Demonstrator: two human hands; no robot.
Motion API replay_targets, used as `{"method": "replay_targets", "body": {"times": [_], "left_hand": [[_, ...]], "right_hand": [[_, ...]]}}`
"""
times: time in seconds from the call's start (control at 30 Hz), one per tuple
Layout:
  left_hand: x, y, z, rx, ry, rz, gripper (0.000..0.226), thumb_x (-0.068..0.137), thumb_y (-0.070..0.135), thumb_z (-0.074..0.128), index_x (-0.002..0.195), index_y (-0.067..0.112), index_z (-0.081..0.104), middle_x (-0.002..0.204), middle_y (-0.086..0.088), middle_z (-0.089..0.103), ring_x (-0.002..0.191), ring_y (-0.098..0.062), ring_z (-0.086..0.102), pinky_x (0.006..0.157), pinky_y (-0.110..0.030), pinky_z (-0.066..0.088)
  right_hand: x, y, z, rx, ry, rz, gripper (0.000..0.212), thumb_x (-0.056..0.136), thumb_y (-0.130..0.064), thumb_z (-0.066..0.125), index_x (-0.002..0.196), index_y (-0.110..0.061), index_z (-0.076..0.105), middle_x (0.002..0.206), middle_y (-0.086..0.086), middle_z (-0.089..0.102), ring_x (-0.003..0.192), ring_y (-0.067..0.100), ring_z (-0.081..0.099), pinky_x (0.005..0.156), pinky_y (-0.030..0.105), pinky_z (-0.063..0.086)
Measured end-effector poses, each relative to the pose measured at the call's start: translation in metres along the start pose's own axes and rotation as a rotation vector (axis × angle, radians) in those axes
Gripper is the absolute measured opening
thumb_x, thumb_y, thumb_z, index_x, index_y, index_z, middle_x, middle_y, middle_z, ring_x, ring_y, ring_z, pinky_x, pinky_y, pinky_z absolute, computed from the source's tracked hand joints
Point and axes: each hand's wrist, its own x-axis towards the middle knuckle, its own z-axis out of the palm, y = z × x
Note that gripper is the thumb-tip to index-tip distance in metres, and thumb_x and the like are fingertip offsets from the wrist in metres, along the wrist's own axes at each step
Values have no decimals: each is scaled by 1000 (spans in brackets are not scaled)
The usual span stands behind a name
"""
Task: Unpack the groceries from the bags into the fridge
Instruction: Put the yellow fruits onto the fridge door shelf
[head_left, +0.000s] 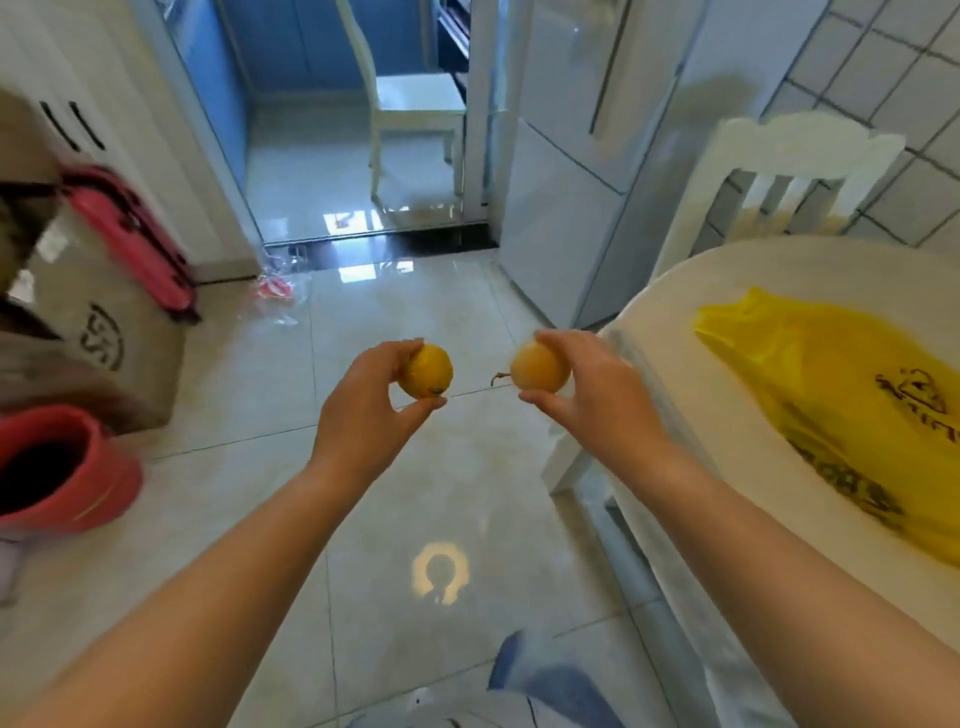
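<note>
My left hand (363, 410) grips a round yellow fruit (427, 371) between thumb and fingers, held out over the tiled floor. My right hand (592, 395) grips a second yellow fruit (537, 366), this one with a short stem pointing left. The two fruits hang side by side, a little apart. A flattened yellow plastic bag (841, 405) with dark print lies on the white round table (675, 322) to my right. The white fridge (587, 156) stands ahead to the right with its doors shut.
A white chair (779, 171) stands behind the table against the tiled wall. On the left are a cardboard box (104, 332), a pink suitcase (135, 234) and a red bucket (57, 467). Clear plastic litter (278, 291) lies by the doorway; another chair (410, 109) stands beyond it.
</note>
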Motion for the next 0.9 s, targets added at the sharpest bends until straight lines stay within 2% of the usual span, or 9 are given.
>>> {"method": "replay_targets", "body": {"times": [0.23,0.37,0.47,0.57,0.63,0.73,0.9], "left_hand": [[99,-65,-27,-50,79,-62,61,73,31,78,127,25,50,127,1,54,110,-15,55,84,-23,40],[195,-92,-38,-48,102,-37,62,74,32,77,128,25,49,129,1,52,111,-14,53,86,-23,39],[280,-106,-50,-37,120,-21,62,73,33,77,128,25,49,129,0,53,112,-16,54,85,-23,39],[364,-109,-62,-27,112,-1,61,74,35,76,128,26,48,128,-1,52,112,-17,53,84,-24,39],[412,-106,-66,-48,110,17,62,74,34,76,129,24,48,130,-2,51,112,-16,52,87,-27,42],[477,-103,-64,-80,92,62,63,74,33,76,129,21,49,129,-2,51,109,-11,50,87,-26,41],[593,-102,-45,-133,33,160,63,73,31,77,129,21,49,129,-4,52,111,-14,51,87,-28,42]], "right_hand": [[129,-20,53,19,-55,-55,62,75,-41,74,129,-23,50,125,-2,57,107,16,55,90,30,44],[233,-17,81,65,-34,-65,62,76,-40,73,130,-24,49,126,-2,55,109,16,53,92,37,46],[315,-14,97,110,-10,-74,62,76,-40,73,130,-24,48,126,-1,55,109,15,52,91,36,47],[393,-14,97,117,9,-64,63,76,-40,72,132,-24,46,128,-1,53,105,8,48,87,27,42],[438,-11,91,100,30,-63,64,76,-40,72,132,-24,46,128,0,53,106,9,48,84,23,38],[496,-3,82,73,70,-43,64,77,-41,71,133,-24,45,128,0,53,109,12,49,83,21,36],[576,22,70,14,153,19,63,77,-40,72,132,-24,46,127,0,53,107,8,46,84,22,36]]}}
